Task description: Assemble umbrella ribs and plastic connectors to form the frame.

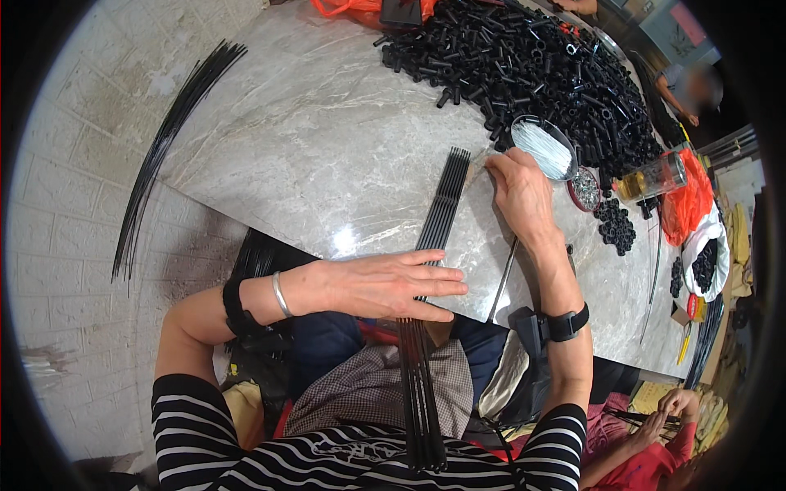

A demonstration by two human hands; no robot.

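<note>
My left hand (pixel 385 285) lies flat with its fingers stretched across a row of thin black rods (pixel 442 209). The rods lie side by side on the grey marbled table (pixel 327 155), and their near ends hang over its edge toward my lap. To the right of their far ends, my right hand (pixel 524 192) is closed in a pinch; whatever it holds is hidden. A slim metal rod (pixel 504 278) slants out from below that hand toward the table edge. Just beyond my right fingers stands a bowl of clear thin strips (pixel 544 149).
Black tubular parts (pixel 516 65) form a big heap at the far right. Near it are a red dish of small metal pieces (pixel 584 190), black rings (pixel 616 227) and a glass jar (pixel 651 180). Long black rods (pixel 168 135) lean at the left. Another person's hands (pixel 655 425) work at lower right.
</note>
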